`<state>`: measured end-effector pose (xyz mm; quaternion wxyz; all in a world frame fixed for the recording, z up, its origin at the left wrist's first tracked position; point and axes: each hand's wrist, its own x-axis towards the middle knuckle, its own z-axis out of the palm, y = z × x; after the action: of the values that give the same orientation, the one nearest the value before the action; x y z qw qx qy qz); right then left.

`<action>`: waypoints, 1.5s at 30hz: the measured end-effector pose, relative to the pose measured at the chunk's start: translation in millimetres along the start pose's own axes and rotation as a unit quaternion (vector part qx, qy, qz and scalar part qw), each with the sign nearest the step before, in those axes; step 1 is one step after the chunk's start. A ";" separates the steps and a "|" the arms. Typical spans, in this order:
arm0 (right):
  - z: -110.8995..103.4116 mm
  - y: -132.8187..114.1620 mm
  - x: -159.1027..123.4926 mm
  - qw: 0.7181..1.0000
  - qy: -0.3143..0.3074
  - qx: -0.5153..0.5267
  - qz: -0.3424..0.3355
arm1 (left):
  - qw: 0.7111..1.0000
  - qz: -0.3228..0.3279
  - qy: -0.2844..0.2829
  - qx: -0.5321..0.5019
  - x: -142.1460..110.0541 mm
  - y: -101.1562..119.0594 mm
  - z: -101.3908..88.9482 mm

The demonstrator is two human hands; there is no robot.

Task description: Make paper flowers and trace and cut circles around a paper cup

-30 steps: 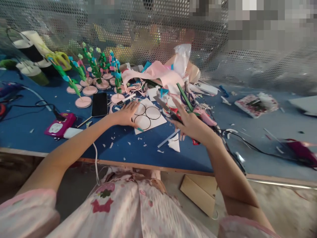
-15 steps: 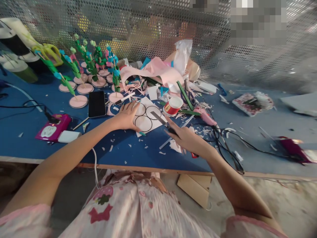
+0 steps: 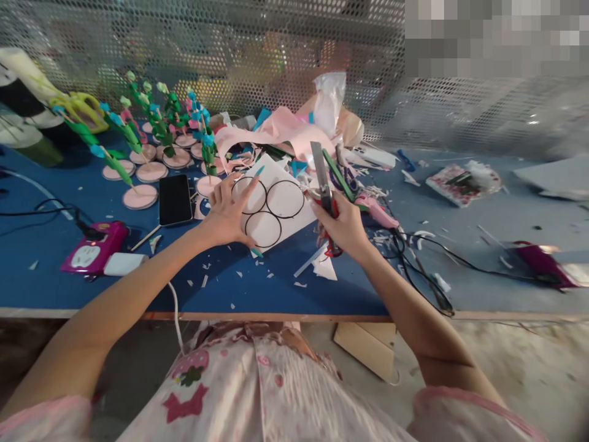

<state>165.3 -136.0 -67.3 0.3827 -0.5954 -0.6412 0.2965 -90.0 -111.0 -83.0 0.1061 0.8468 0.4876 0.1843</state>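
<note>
Change noted at the scissors (image 3: 318,166): the blades, which pointed across the white sheet (image 3: 286,199) a moment earlier, have swung round and now point toward the far side of the counter (image 3: 276,291), just right of the sheet. The right hand (image 3: 348,227) has its fingers closed about the black and red handles; whether they sit inside the loops cannot be told.

The sheet has also shifted and now looks raised and tilted, its far corner toward the pink material (image 3: 289,135). It bears three black circles (image 3: 263,229), all whole as far as visible. The left hand (image 3: 225,215) grasps it at its left side, fingers spread over the surface and thumb at the near edge.

Assessment: the sheet is under the left hand's control and the scissors appear free of it; no cut into a circle is seen.

Surroundings: a black phone (image 3: 175,199) lies left of the left hand, with pink discs bearing green stems (image 3: 140,196) beyond. A white scrap (image 3: 326,267) lies on the near side of the scissors; a pink glue gun (image 3: 377,212) lies to the right.
</note>
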 end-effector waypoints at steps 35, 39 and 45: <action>-6.3 3.0 3.7 0.992 -0.098 0.061 0.044 | 0.979 -0.093 0.117 -0.142 13.2 -34.2 19.5; -20.8 -5.2 -2.0 0.989 -0.125 -0.078 0.006 | 0.997 -0.032 -0.004 -0.068 8.0 -24.5 12.8; -29.0 -17.4 -5.4 0.925 -0.297 -0.233 -0.054 | 0.977 0.008 -0.212 -0.035 0.7 -15.9 13.8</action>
<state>180.4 -145.5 -38.2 0.0410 -0.5169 -0.8076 0.2808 -96.5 -102.4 -101.1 0.2345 0.8665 0.4402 0.0185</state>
